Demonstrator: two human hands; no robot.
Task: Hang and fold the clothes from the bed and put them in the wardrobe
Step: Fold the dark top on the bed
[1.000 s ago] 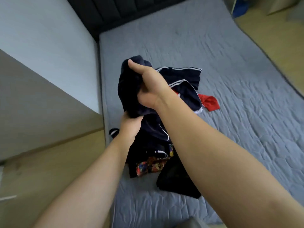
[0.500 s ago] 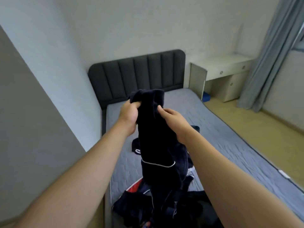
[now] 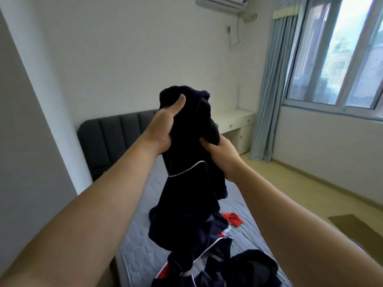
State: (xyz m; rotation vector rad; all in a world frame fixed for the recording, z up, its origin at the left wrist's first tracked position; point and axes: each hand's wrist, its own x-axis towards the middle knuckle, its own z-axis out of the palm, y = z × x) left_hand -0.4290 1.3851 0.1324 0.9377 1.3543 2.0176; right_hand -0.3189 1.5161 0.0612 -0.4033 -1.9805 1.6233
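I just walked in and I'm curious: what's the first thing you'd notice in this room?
First, the dark navy garment with white piping, held up mid-view over the bed by the person's left grip, higher, and right grip, lower. Next, the pile of dark clothes on the mattress below it, with a red piece beside it. Then the bright window at upper right.

Soft daylight came from the window (image 3: pixel 335 52), above and right of the right hand (image 3: pixel 226 160), its panes glaring pale. The dark garment (image 3: pixel 190 183) between that and the left hand (image 3: pixel 163 129) showed little fold detail, perhaps underexposed. The wall corner (image 3: pixel 44 104) left of it leaned with wide-angle distortion.
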